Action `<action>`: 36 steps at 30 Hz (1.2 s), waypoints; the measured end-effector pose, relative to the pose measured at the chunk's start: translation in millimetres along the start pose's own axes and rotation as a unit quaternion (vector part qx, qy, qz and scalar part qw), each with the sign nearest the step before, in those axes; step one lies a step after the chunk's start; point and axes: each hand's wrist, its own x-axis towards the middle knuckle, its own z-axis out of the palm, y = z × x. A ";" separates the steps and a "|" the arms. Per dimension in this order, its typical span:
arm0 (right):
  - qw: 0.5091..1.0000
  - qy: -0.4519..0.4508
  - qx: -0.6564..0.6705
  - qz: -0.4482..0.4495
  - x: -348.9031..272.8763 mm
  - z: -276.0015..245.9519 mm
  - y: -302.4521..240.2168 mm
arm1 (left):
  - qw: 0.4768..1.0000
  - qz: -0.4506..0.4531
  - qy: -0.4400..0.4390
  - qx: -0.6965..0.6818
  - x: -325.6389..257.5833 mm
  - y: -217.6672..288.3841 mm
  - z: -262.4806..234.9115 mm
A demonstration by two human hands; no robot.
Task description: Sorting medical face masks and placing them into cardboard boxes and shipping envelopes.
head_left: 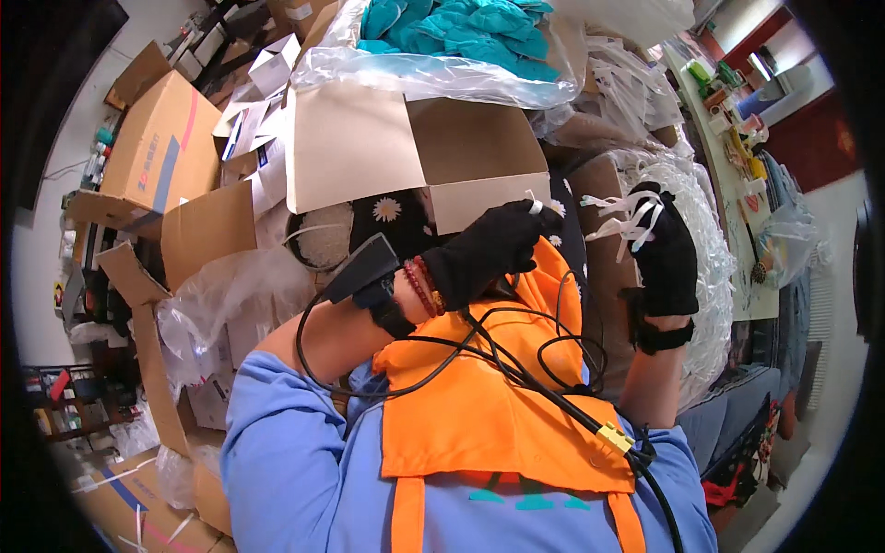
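My right hand [666,249], in a black glove, is closed on several thin white strips [627,219] that stick out from its fingers. My left hand [502,241], also gloved in black, is bent in front of my chest with its fingers curled. A short white piece [535,205], apparently another strip, shows at its fingertips. Just beyond the left hand stands an open cardboard box [479,147] with its flaps spread. Black cloth with a daisy print [387,210] lies below the box. To the right of my right hand is a heap of shiny white strips [705,267] in clear plastic.
Teal cloth items [461,32] fill a plastic-lined container at the far side. Large cartons [175,138] and an open carton with plastic wrap [230,313] stand on the left. A cluttered long table [751,230] runs along the right. Black cables [516,369] hang across my orange apron.
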 end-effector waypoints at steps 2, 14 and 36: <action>0.999 -0.024 0.032 0.035 1.7 -1.1 -3.7 | 0.999 -0.027 0.024 -0.019 1.8 -1.0 4.7; 0.998 -0.049 0.027 -0.018 2.2 8.6 -24.2 | 0.993 0.079 0.085 -0.005 27.3 -9.3 44.2; 0.885 0.105 0.410 0.193 -12.0 29.5 -14.2 | 0.930 0.278 -0.069 0.230 22.1 -54.2 33.0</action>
